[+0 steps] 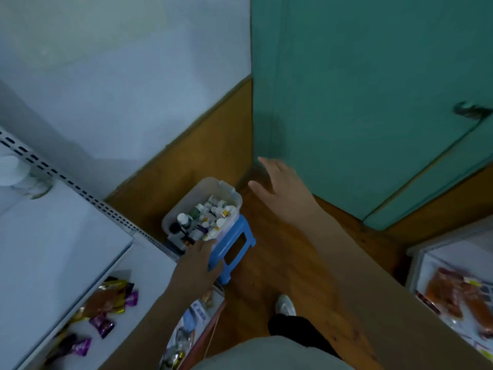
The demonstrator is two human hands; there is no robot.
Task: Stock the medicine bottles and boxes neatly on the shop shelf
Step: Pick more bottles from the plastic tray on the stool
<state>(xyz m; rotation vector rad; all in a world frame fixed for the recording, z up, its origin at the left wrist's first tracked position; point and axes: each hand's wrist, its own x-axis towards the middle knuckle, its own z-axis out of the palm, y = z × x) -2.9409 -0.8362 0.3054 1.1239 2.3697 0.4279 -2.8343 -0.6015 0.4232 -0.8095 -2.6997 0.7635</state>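
A clear plastic tub (208,186) full of several medicine bottles (210,216) stands on a small blue stool (234,245) on the wooden floor. My left hand (198,259) reaches down to the tub's near edge, fingers extended over the stool top; I cannot tell whether it holds anything. My right hand (280,186) hovers open in the air to the right of the tub, fingers spread, holding nothing. The white shop shelf (53,236) lies to the left, its top board mostly bare.
A lower shelf board at left carries purple and gold snack packets (106,303). Another shelf with orange packets (458,297) stands at right. A teal door (373,102) fills the right background. My shoe (285,304) is on the floor below.
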